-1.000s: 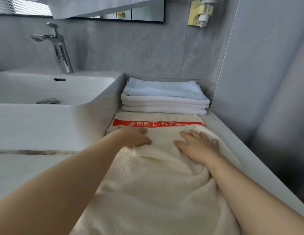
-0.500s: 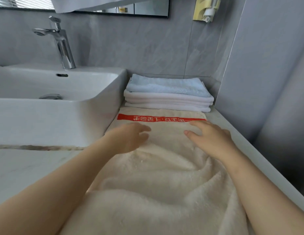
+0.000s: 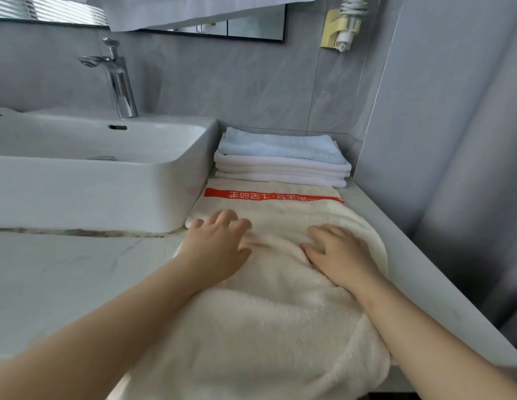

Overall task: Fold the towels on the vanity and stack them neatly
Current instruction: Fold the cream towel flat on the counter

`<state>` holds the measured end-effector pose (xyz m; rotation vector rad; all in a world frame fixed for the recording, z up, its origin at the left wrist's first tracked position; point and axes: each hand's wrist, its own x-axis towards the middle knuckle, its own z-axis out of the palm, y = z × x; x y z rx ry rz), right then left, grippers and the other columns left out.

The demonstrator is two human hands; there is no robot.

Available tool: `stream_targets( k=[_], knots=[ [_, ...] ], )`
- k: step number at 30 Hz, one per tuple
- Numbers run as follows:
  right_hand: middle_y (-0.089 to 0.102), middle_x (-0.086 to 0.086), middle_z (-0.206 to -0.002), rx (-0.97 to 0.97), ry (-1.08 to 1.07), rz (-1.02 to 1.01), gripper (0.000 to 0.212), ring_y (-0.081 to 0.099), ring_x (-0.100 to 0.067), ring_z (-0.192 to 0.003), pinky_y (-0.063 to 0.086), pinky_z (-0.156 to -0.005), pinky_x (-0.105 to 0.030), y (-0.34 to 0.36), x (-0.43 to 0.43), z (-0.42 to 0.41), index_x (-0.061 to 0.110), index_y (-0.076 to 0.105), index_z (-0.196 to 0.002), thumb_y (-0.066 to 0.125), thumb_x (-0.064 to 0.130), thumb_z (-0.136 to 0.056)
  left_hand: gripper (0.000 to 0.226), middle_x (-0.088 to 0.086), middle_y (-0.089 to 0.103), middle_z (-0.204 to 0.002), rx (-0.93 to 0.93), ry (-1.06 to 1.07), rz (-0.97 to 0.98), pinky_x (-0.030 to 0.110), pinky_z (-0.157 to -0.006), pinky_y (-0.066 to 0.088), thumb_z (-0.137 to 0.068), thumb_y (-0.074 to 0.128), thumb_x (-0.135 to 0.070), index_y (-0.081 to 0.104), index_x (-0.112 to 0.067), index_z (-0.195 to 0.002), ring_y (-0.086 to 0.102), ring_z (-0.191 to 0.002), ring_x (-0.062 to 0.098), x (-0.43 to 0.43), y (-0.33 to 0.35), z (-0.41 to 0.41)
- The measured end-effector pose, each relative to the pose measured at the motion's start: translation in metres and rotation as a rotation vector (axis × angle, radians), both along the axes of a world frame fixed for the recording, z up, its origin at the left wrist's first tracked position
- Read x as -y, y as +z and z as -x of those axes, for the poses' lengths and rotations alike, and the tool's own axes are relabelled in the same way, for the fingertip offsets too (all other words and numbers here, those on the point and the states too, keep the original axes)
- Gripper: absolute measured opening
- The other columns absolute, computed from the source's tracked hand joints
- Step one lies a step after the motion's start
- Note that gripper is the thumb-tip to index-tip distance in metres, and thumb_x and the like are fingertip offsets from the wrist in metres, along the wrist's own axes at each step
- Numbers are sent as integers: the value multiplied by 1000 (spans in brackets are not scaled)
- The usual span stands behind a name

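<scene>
A cream towel (image 3: 269, 321) with a red printed band (image 3: 273, 196) at its far end lies lengthwise on the vanity top (image 3: 78, 272), rumpled in the middle and hanging over the front edge. My left hand (image 3: 219, 246) lies flat on its left part with fingers spread. My right hand (image 3: 338, 252) presses flat on its right part. Behind the towel, against the wall, sits a neat stack of folded towels: a pale blue one (image 3: 283, 145) on top of white ones (image 3: 280, 171).
A white rectangular basin (image 3: 87, 194) with a chrome tap (image 3: 118, 82) stands to the left of the towels. A grey wall (image 3: 442, 140) closes the right side, and a yellow holder (image 3: 338, 30) hangs on the back wall by the mirror.
Both hands lifted off the towel's folded edge, then came back down flat a little nearer to me. The view shifted closer and to the right.
</scene>
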<state>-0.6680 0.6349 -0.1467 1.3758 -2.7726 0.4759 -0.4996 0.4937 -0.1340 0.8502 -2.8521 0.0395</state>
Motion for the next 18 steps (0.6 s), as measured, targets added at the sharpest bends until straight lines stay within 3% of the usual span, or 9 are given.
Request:
stream_targets(
  k=[1, 3, 6, 9, 12, 14, 16, 18],
  knots=[
    [44, 4, -143, -31, -10, 122, 43, 33, -20, -135, 23, -109, -36, 1, -1, -1, 28, 50, -133, 44, 46, -94, 33, -1, 42, -130, -61, -14, -38, 34, -101, 35, -94, 39, -48, 47, -28, -119, 42, -120, 19, -6, 4, -5],
    [62, 0, -120, -127, -13, 351, 33, 49, -27, -116, 33, -97, -36, 4, -7, -5, 19, 66, -113, 50, 39, -92, 25, -6, 49, -113, -88, -9, -173, 32, -95, 40, -92, 43, -49, 51, -27, -100, 48, -105, 15, -18, 6, -17],
    [66, 1, -97, -65, 15, 520, 23, 56, -23, -96, 41, -85, -35, 13, -23, -23, 17, 69, -98, 53, 32, -90, 35, -11, 40, -126, 7, -1, -225, 34, -109, 23, -90, 42, -54, 45, -37, -120, 35, -126, 12, -24, -6, -29],
    [61, 9, -115, 60, 136, 302, 29, 50, -15, -112, 37, -99, -32, 13, -43, -50, 27, 62, -117, 53, 37, -91, 46, -12, 32, -137, 26, 4, -219, 36, -110, 16, -91, 36, -58, 33, -46, -135, 28, -133, 11, -28, -8, -32],
    [45, 22, -135, 48, 244, 74, 39, 34, -7, -129, 25, -108, -30, 6, -54, -72, 39, 48, -131, 45, 48, -93, 48, -11, 32, -139, 60, 25, -187, 37, -111, 18, -91, 35, -59, 33, -47, -137, 29, -133, 14, -34, -2, -30],
    [47, 27, -127, 52, 263, 8, 33, 38, -5, -123, 29, -105, -30, 5, -55, -70, 40, 53, -120, 42, 53, -91, 47, -10, 35, -137, 118, 15, -175, 40, -110, 23, -90, 37, -60, 36, -47, -135, 30, -131, 16, -36, 5, -32],
    [58, 22, -104, 153, 232, 23, 23, 49, -4, -103, 40, -93, -28, 8, -54, -63, 37, 59, -95, 44, 54, -88, 41, -8, 41, -129, 180, 5, -203, 40, -106, 29, -89, 39, -59, 43, -46, -128, 34, -126, 17, -36, 14, -35],
    [59, 15, -88, 214, 201, 55, 27, 53, -6, -86, 44, -82, -28, 10, -51, -59, 30, 54, -78, 47, 55, -86, 31, -6, 48, -118, 163, 14, -283, 36, -100, 37, -90, 42, -56, 53, -40, -115, 42, -115, 16, -33, 19, -36]
  ],
)
